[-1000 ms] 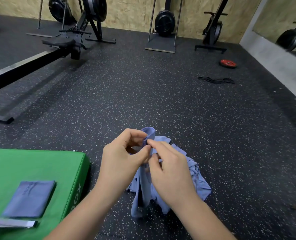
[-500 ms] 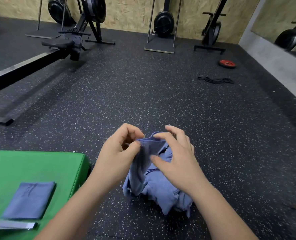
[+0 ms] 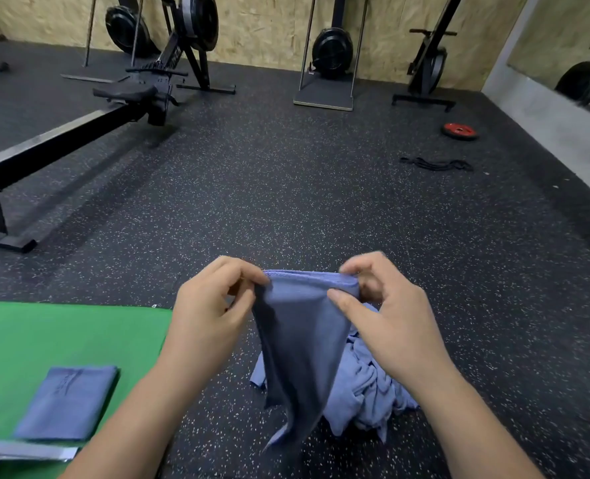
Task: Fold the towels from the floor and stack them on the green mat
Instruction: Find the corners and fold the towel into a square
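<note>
At lower left, 1 folded grey-blue cloth towel [image 3: 67, 402] lies flat on the green padded mat [image 3: 45, 340]. To its right, the left hand [image 3: 214, 305] pinches the left top corner of a hanging grey-blue towel [image 3: 304, 333]; the right hand [image 3: 387, 312] pinches the right corner. Below it, crumpled blue towels [image 3: 373, 385] lie heaped on the black speckled rubber floor [image 3: 321, 202]

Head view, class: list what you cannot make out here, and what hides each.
Head view only:
- Pile: towel count, hidden by the held towel and right hand.
- Folded towel: its print, blurred.
- Grey strip: cut off by the lower left edge, blurred.
</note>
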Demonstrator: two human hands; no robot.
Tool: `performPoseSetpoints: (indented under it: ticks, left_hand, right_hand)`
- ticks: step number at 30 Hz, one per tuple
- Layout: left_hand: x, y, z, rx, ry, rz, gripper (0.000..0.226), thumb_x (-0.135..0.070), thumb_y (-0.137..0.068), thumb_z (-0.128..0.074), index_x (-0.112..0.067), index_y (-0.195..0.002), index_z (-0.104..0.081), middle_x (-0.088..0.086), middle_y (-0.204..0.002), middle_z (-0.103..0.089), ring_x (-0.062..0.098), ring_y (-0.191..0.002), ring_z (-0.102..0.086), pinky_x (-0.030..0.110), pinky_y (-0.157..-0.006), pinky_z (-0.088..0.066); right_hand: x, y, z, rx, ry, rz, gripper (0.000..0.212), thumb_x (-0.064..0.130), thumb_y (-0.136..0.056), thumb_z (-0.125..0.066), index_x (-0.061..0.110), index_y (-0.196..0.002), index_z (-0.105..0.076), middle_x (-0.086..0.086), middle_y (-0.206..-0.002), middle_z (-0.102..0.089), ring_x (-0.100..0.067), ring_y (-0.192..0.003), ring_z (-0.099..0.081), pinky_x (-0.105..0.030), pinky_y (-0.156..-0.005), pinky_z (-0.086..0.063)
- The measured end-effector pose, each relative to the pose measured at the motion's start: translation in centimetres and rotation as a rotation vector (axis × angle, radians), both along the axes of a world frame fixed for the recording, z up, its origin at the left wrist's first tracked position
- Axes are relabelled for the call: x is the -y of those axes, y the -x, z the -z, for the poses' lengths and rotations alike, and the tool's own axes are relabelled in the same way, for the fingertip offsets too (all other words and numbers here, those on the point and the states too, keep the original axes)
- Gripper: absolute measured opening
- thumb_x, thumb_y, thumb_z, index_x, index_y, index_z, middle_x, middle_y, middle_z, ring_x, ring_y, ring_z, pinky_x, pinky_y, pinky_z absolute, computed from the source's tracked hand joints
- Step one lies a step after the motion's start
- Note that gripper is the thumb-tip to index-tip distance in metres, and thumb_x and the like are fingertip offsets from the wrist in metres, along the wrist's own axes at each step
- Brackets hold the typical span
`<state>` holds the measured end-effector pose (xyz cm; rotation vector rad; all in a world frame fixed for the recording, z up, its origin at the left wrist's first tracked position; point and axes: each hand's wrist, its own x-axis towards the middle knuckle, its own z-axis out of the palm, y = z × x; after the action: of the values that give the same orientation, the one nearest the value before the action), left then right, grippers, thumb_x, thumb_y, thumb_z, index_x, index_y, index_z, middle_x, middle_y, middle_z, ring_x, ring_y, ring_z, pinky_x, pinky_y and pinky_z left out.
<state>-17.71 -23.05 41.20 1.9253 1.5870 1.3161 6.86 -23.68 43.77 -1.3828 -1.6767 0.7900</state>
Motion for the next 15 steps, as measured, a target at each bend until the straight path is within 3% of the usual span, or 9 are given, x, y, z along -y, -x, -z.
performPoseSetpoints:
  ticks: [3, 5, 7, 10, 13, 15]
  left_hand:
    - [0.1, 0.0, -0.2, 0.236, 0.084, -0.020, 0.035, 0.001, -0.099, -0.069, -0.034, -0.100, -0.070, -0.010, -0.092, -0.075, 0.014, -0.080, -0.071, 0.026, -0.076, -0.054]
    - [0.0, 0.0, -0.3, 0.328, 0.130, 0.014, 0.033, -0.002, -0.099, -0.071, -0.034, -0.104, -0.069, -0.008, -0.094, -0.074, 0.019, -0.082, -0.070, 0.033, -0.079, -0.055]
    - [0.0, -0.1, -0.3, 0.353, 0.165, 0.075, 0.033, -0.002, -0.098, -0.072, -0.034, -0.107, -0.068, -0.006, -0.095, -0.074, 0.026, -0.085, -0.069, 0.042, -0.081, -0.056]
    - [0.2, -0.5, 0.0, 0.299, 0.193, 0.163, 0.031, -0.006, -0.097, -0.073, -0.033, -0.111, -0.069, -0.004, -0.096, -0.074, 0.026, -0.087, -0.069, 0.054, -0.081, -0.057]
    - [0.6, -1.0, 0.1, 0.231, 0.210, 0.222, 0.032, -0.005, -0.096, -0.073, -0.035, -0.109, -0.069, -0.008, -0.094, -0.075, 0.020, -0.083, -0.068, 0.054, -0.078, -0.057]
    - [0.8, -1.1, 0.1, 0.204, 0.218, 0.241, 0.033, -0.005, -0.096, -0.074, -0.036, -0.108, -0.069, -0.010, -0.095, -0.075, 0.021, -0.082, -0.068, 0.053, -0.077, -0.056]
  right_hand:
    - [-0.4, 0.0, 0.1, -0.019, 0.018, 0.005, 0.061, 0.024, -0.095, -0.081, 0.049, -0.142, -0.052, 0.001, -0.089, -0.076, -0.024, -0.088, -0.070, -0.034, -0.090, -0.055]
    - [-0.6, -0.2, 0.1, 0.014, 0.085, -0.017, 0.057, 0.025, -0.093, -0.081, 0.050, -0.138, -0.056, 0.005, -0.095, -0.076, -0.018, -0.093, -0.070, -0.034, -0.091, -0.054]
    - [-0.4, -0.1, 0.1, 0.101, 0.150, -0.065, 0.055, 0.028, -0.090, -0.083, 0.048, -0.135, -0.058, 0.017, -0.109, -0.072, -0.002, -0.103, -0.067, -0.025, -0.093, -0.049]
    - [0.0, 0.9, 0.5, 0.263, 0.118, -0.119, 0.069, 0.045, -0.083, -0.086, 0.049, -0.142, -0.052, 0.028, -0.128, -0.058, 0.006, -0.123, -0.055, -0.023, -0.103, -0.044]
    - [0.1, 1.9, 1.4, 0.335, 0.085, -0.164, 0.069, 0.056, -0.083, -0.084, 0.051, -0.143, -0.050, 0.032, -0.124, -0.057, 0.003, -0.124, -0.050, -0.030, -0.107, -0.041]
    - [-0.1, 2.3, 1.9, 0.309, 0.058, -0.186, 0.052, 0.053, -0.088, -0.081, 0.049, -0.134, -0.057, 0.030, -0.116, -0.061, 0.000, -0.120, -0.053, -0.032, -0.106, -0.043]
